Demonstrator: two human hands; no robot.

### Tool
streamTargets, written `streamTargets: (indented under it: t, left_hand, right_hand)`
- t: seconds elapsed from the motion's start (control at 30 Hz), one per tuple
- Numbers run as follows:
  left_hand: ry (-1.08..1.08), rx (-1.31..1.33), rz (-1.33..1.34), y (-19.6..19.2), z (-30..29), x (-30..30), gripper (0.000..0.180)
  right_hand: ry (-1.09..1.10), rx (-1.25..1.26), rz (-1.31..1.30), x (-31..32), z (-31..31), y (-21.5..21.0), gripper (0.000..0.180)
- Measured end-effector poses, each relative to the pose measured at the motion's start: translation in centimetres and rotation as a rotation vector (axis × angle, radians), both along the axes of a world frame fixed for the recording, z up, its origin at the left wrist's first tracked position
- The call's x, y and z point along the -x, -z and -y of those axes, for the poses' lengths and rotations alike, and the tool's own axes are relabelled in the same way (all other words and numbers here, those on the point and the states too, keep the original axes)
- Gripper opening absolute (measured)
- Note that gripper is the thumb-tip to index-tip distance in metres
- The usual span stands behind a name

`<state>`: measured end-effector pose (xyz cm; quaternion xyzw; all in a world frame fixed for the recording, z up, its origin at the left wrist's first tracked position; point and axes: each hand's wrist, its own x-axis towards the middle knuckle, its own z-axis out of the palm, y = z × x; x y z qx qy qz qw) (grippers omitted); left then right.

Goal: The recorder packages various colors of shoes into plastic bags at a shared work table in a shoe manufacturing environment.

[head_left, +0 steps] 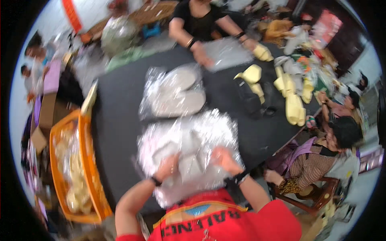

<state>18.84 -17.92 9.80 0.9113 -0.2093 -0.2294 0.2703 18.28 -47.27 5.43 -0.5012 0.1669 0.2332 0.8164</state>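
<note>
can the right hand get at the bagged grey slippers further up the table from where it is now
Probably yes. The right hand rests on the crinkly clear bag, and the bagged grey slippers lie just beyond it on the black table, with nothing standing between them.

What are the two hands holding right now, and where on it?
Both hands are on a crinkly clear plastic bag with pale slippers inside: the left hand presses its near-left part, the right hand its near-right edge. Blur hides the exact grip.

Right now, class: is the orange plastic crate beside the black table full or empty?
Partly full: the orange plastic crate holds pale items in clear wrapping, below its rim.
</note>
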Motion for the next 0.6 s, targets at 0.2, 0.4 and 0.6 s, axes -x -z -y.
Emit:
streamTargets:
  t: [0.2,0.4,0.6]
  left_hand:
    - [-0.186,0.098,0.014,-0.7,1.6,1.0,0.053]
    - [-0.201,0.049,0.023,2.3,3.2,0.9,0.042]
    - [-0.169,-0.067,0.096,1.5,1.8,0.5,0.038]
  right_hand:
    - [0.169,0.014,-0.293,1.8,-1.8,2.4,0.023]
    - [0.248,0.225,-0.132,2.4,-3.1,4.7,0.023]
    - [0.249,0.429,-0.138,3.0,0.5,1.9,0.021]
